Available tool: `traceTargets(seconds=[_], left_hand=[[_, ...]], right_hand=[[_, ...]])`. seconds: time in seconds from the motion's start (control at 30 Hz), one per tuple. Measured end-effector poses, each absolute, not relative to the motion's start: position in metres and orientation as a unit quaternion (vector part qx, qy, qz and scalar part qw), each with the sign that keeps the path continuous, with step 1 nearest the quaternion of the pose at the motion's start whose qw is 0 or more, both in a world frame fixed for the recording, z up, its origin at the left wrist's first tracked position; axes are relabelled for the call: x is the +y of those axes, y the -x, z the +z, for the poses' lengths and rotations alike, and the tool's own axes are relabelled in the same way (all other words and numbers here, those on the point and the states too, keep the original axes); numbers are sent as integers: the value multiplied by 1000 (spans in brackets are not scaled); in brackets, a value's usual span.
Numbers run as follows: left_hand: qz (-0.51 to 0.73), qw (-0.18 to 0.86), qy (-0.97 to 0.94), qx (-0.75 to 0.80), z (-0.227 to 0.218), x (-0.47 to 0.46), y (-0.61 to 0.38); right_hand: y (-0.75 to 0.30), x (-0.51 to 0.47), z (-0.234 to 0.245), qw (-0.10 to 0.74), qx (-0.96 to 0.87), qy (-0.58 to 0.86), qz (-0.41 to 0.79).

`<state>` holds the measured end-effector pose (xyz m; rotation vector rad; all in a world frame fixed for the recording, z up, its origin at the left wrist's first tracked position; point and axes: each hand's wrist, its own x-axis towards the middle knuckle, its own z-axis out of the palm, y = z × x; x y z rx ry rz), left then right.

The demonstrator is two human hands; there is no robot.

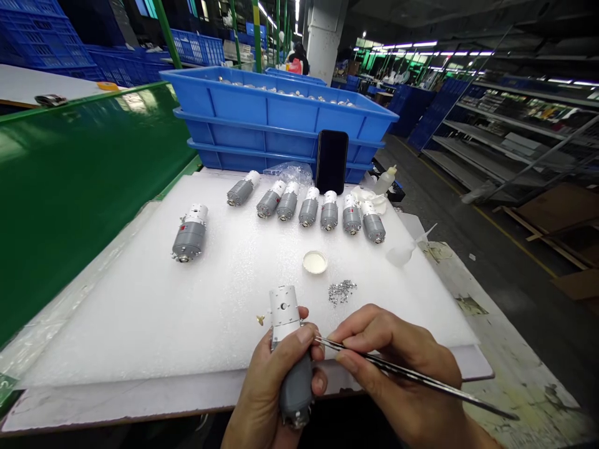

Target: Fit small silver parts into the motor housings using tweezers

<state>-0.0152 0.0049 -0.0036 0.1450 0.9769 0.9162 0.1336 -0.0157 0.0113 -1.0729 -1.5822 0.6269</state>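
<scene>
My left hand (271, 386) is wrapped round a small grey motor with a white head (284, 312), held upright over the near edge of the white foam sheet (140, 312). My right hand (397, 374) pinches thin metal tweezers (397, 371), their tips against the side of the motor just below its white head. A little pile of tiny metal parts (341, 291) lies just beyond my hands, beside a small white dish (314, 262). A tiny brass-coloured piece (260, 320) rests on the foam left of the held motor.
Several more grey-and-white motors (309, 209) lie in a row at the back of the foam, with one (189, 234) apart at left. A black phone (331, 161) leans on stacked blue crates (271, 118). A green conveyor (70, 174) runs along the left. A person stands far behind.
</scene>
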Motion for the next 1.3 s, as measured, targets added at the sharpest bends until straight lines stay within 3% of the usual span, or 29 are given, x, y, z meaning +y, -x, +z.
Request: traceTargets(seconds=[0.2,0.3,0.5,0.73,0.97,1.3], left_hand=[[420,777,-144,447,1,2,17],[422,779,-152,437,-5,0,19],[418,784,-182,421,-15,4,21],[406,792,-165,426,-10,7,20],[402,791,-176,426,-9,8,25],[407,774,-240,422,-7,3,23]], right_hand=[[-151,10,10,523,-602,532,286],[-162,44,7,456,-604,597,266],[-163,81,-3,376,-638,615,272],[-161,83,-8,343,-660,618,253],[-159,80,-4,366,-659,607,250],[-160,56,1,480,-639,562,214]])
